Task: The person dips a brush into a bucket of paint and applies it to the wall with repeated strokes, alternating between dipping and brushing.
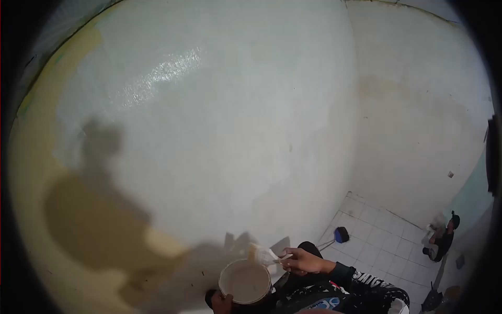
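My right hand point(304, 261) is closed around the handle of a paintbrush point(265, 256), whose pale bristles lie over the rim of a round paint bucket point(224, 277). Whitish paint point(246, 281) fills part of the bucket. At the bucket's lower left side, my left hand point(223, 303) grips it by the edge, with the thumb showing. Behind the bucket rises a large wall point(235, 120), mostly pale, with a wet shiny patch and yellowish areas at the left and bottom.
Far below on the right is a white tiled floor point(376, 233). A broom point(341, 235) with a dark head lies there near the wall's foot. Another person point(443, 242) crouches by the right-hand wall. A dark shadow point(99, 220) falls across the left of the painted wall.
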